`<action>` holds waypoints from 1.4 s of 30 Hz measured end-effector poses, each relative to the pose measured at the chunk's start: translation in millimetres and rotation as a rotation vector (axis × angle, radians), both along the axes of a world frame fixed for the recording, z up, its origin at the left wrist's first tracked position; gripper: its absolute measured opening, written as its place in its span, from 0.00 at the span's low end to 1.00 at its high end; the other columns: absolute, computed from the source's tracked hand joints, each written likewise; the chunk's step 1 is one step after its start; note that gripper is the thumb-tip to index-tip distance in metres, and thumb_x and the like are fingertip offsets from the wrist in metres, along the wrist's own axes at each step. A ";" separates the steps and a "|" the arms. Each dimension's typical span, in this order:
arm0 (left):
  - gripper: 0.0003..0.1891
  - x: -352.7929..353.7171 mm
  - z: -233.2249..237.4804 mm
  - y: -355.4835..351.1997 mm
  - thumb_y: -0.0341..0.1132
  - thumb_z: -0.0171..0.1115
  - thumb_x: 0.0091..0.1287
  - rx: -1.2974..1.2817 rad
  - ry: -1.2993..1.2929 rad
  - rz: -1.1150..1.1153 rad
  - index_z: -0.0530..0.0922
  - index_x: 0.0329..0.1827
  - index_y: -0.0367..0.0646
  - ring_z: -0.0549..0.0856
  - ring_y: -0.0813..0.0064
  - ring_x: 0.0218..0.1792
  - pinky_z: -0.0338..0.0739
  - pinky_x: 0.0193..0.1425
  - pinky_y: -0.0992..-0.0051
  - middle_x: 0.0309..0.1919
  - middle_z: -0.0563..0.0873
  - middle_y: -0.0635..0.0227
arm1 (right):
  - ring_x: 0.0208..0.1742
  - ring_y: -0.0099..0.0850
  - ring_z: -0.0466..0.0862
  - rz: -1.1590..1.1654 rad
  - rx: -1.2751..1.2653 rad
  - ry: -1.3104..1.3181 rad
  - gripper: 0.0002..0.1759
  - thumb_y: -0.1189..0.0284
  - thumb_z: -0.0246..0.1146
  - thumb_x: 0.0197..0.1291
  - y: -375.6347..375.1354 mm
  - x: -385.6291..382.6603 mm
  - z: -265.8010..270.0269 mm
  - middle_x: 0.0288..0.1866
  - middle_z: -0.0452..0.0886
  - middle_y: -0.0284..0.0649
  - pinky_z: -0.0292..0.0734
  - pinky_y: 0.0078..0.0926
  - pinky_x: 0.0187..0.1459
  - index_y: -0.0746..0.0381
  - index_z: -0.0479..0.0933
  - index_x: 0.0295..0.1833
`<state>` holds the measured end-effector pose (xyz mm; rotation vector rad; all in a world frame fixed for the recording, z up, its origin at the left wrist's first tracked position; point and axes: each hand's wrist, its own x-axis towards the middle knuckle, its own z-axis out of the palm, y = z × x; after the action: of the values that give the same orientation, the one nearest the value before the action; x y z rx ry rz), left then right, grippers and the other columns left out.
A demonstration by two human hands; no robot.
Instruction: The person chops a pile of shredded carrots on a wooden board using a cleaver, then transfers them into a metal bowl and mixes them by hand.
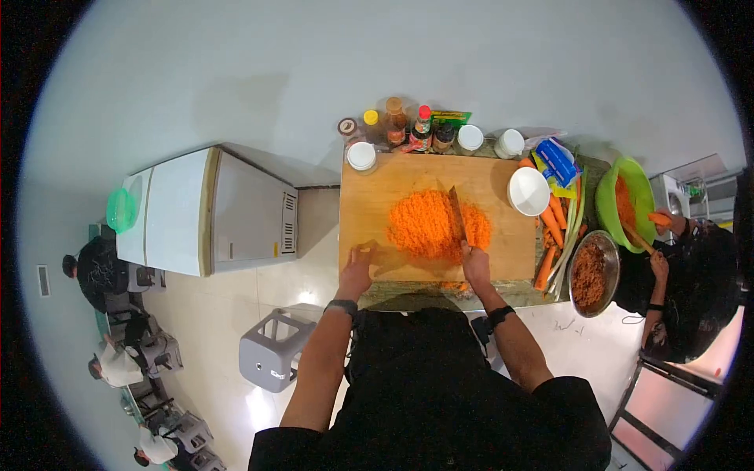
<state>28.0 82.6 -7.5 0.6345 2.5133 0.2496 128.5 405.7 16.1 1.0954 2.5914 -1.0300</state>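
My right hand (475,265) is wrapped round the handle of a kitchen knife (457,212). Its blade points away from me and stands in a wide heap of finely chopped carrot (424,223), with some of the carrot on either side of it. The heap lies on a large wooden cutting board (510,251). On the board's near left part rests my left hand (358,268), open, fingers apart, to the left of the carrot and not touching it. A white bowl (528,191) sits at the board's right edge.
Bottles (395,122) and white-lidded jars (361,156) line the back. Whole carrots (552,220), scallions (573,216) and a metal bowl of brown mince (577,282) lie right. Another person's hand (658,265) holds a stick over a green basin (609,206). A grey stool (271,357) stands left.
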 end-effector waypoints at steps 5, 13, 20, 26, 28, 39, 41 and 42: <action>0.45 -4.9 0.6 -1.1 0.23 0.60 0.54 0.116 -0.102 0.061 0.57 0.78 0.61 0.63 0.45 0.74 0.73 0.69 0.55 0.76 0.55 0.46 | 0.31 0.59 0.82 -0.066 0.000 0.053 0.35 0.48 0.52 0.72 -8.0 6.1 7.5 0.24 0.78 0.62 0.74 0.49 0.34 0.73 0.77 0.29; 0.44 -5.3 1.6 -1.7 0.25 0.60 0.56 0.013 -0.022 -0.006 0.57 0.79 0.61 0.64 0.45 0.73 0.73 0.68 0.56 0.78 0.52 0.48 | 0.33 0.58 0.82 0.098 0.085 0.071 0.33 0.50 0.52 0.72 -12.0 2.3 18.0 0.26 0.78 0.63 0.74 0.50 0.36 0.73 0.78 0.30; 0.43 -7.9 15.8 2.5 0.23 0.62 0.55 -0.012 -0.108 0.051 0.61 0.76 0.65 0.57 0.49 0.77 0.73 0.69 0.59 0.77 0.56 0.53 | 0.26 0.54 0.82 0.033 -0.031 0.071 0.34 0.49 0.51 0.72 -11.8 10.8 -7.5 0.22 0.78 0.59 0.74 0.49 0.29 0.72 0.77 0.30; 0.45 -10.1 25.0 6.5 0.24 0.65 0.53 -0.013 -0.193 0.087 0.61 0.77 0.65 0.58 0.49 0.77 0.74 0.69 0.59 0.77 0.56 0.55 | 0.22 0.52 0.82 0.008 -0.070 0.103 0.35 0.48 0.51 0.72 -17.2 9.9 -19.8 0.20 0.77 0.58 0.75 0.48 0.29 0.73 0.77 0.32; 0.45 -12.2 13.8 3.1 0.25 0.66 0.53 -0.018 -0.132 0.070 0.61 0.77 0.65 0.59 0.51 0.77 0.74 0.68 0.59 0.77 0.56 0.56 | 0.23 0.53 0.82 0.028 -0.047 0.044 0.35 0.48 0.51 0.72 -20.1 6.4 -22.6 0.20 0.77 0.59 0.75 0.49 0.30 0.74 0.77 0.32; 0.41 -10.3 28.3 3.2 0.24 0.62 0.56 -0.009 -0.140 0.051 0.63 0.76 0.61 0.62 0.50 0.75 0.74 0.68 0.59 0.77 0.57 0.54 | 0.34 0.60 0.82 0.099 0.009 0.237 0.35 0.48 0.53 0.70 -25.1 9.9 -18.0 0.27 0.78 0.65 0.75 0.52 0.37 0.74 0.78 0.33; 0.41 -7.3 16.5 0.2 0.24 0.61 0.56 -0.005 -0.111 0.033 0.63 0.76 0.60 0.62 0.50 0.75 0.74 0.68 0.59 0.76 0.58 0.54 | 0.34 0.60 0.82 0.093 -0.012 0.126 0.35 0.48 0.53 0.70 -26.3 4.7 11.2 0.27 0.78 0.65 0.75 0.52 0.36 0.75 0.78 0.33; 0.41 -6.8 14.6 -0.9 0.24 0.61 0.56 0.014 -0.073 0.023 0.63 0.76 0.60 0.62 0.50 0.75 0.74 0.68 0.59 0.76 0.59 0.53 | 0.33 0.60 0.82 0.088 -0.032 0.023 0.35 0.48 0.53 0.70 -27.6 -1.3 23.1 0.27 0.78 0.65 0.74 0.52 0.35 0.75 0.78 0.32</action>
<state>21.2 81.7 7.2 0.5911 2.4523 0.2933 127.2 378.2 39.2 0.9592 2.6060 -1.0664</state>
